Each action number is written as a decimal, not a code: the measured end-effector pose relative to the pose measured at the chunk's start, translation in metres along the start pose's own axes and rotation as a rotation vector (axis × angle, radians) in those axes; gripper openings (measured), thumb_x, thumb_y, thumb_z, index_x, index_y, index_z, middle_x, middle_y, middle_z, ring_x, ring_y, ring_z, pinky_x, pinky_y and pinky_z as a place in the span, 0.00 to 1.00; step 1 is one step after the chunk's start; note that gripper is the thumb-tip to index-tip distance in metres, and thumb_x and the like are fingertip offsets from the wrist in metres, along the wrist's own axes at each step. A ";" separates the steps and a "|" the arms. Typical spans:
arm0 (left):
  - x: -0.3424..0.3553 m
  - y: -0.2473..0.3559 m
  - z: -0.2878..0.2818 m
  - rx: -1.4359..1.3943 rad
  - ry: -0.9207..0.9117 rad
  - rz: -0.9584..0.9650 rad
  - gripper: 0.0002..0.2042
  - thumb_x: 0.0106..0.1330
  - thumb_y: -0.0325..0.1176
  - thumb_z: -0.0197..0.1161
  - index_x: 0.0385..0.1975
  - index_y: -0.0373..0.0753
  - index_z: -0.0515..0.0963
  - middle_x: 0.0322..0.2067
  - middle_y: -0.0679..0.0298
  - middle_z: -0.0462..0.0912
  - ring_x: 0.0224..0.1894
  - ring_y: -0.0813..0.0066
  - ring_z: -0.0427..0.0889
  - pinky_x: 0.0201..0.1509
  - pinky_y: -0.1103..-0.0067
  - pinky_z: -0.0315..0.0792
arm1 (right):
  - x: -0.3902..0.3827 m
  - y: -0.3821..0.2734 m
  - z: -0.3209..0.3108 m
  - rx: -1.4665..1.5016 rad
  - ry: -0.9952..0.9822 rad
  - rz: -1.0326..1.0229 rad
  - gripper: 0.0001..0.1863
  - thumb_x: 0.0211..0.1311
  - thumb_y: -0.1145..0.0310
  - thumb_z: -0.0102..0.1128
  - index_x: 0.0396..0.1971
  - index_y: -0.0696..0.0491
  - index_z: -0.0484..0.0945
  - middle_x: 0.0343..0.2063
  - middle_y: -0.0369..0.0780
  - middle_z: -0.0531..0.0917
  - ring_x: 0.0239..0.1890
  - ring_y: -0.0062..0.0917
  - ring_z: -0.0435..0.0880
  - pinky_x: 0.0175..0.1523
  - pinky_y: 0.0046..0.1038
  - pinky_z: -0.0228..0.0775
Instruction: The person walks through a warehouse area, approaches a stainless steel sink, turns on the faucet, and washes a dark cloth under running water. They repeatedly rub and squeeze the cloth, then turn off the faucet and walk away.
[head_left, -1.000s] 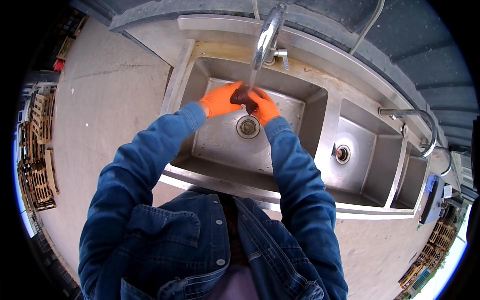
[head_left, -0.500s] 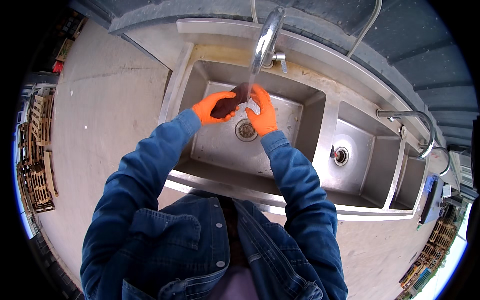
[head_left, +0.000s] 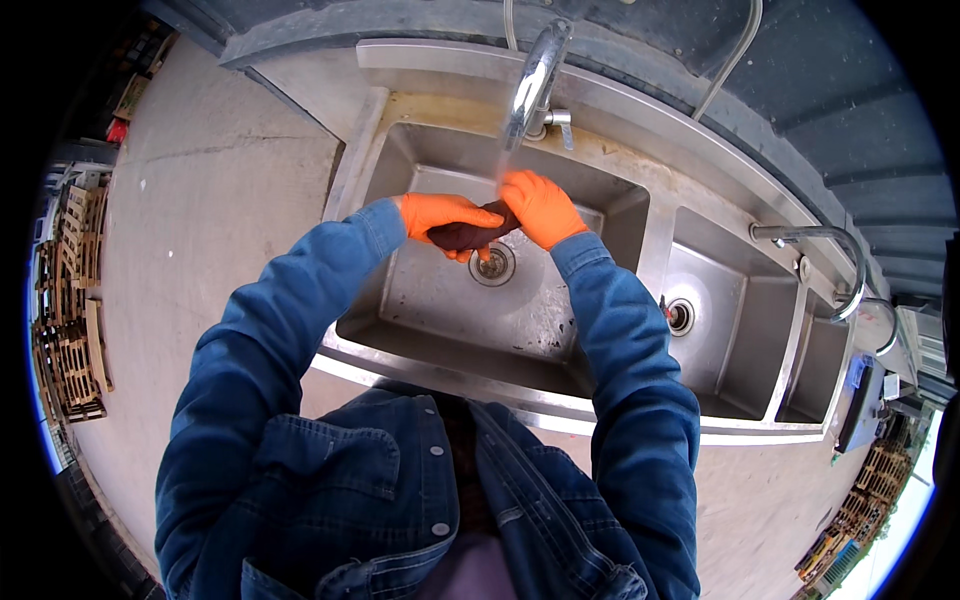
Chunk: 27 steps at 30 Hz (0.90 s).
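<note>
Both of my hands wear orange gloves and are over the large sink basin, under the tap. My left hand (head_left: 440,214) is closed round a dark maroon, elongated thing (head_left: 462,237), with the thumb along its top. At its right end my right hand (head_left: 545,208) is closed over it, the fingers curled and partly hidden. I cannot make out what kind of thing it is. From the chrome tap (head_left: 536,82) a stream of water falls onto the right hand's fingers. The drain (head_left: 492,266) lies just below the held thing.
The steel sink (head_left: 480,340) has dark specks on its floor. To the right are a smaller basin (head_left: 715,330) with a drain and a second tap (head_left: 850,255). A lever handle (head_left: 562,122) stands beside the first tap. Wooden pallets (head_left: 75,300) are stacked far left.
Both hands and the maroon thing have come slightly nearer to me. My right hand has turned and closed over the thing's right end. Dark specks now show on the basin floor.
</note>
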<state>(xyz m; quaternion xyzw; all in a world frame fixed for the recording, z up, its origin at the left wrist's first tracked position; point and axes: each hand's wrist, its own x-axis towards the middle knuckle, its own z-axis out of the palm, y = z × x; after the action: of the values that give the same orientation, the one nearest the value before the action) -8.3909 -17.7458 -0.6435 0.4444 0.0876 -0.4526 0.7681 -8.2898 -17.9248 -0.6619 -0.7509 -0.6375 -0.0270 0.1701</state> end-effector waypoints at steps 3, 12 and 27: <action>-0.004 0.012 0.005 0.321 0.076 0.003 0.18 0.52 0.33 0.64 0.40 0.33 0.68 0.29 0.61 0.77 0.24 0.77 0.75 0.24 0.82 0.70 | 0.003 -0.001 -0.008 -0.069 -0.024 0.016 0.17 0.43 0.72 0.53 0.38 0.48 0.68 0.40 0.39 0.71 0.40 0.35 0.72 0.41 0.31 0.69; 0.020 0.005 -0.006 1.186 0.529 0.543 0.16 0.43 0.26 0.62 0.35 0.37 0.72 0.29 0.55 0.78 0.32 0.60 0.77 0.37 0.73 0.71 | -0.005 -0.008 0.010 0.200 -0.068 0.485 0.13 0.44 0.69 0.60 0.34 0.51 0.71 0.27 0.43 0.77 0.30 0.39 0.77 0.36 0.36 0.70; 0.030 0.005 -0.008 1.582 0.702 0.628 0.10 0.47 0.29 0.60 0.29 0.41 0.67 0.26 0.59 0.76 0.31 0.57 0.76 0.33 0.70 0.69 | -0.012 -0.028 0.030 1.667 -0.127 1.145 0.18 0.41 0.75 0.67 0.33 0.56 0.70 0.17 0.35 0.71 0.14 0.17 0.65 0.16 0.21 0.52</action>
<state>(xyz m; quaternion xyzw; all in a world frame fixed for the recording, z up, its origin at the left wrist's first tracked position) -8.3682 -17.7572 -0.6612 0.9555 -0.1441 0.0094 0.2571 -8.3245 -17.9242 -0.6866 -0.5858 -0.0053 0.5521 0.5932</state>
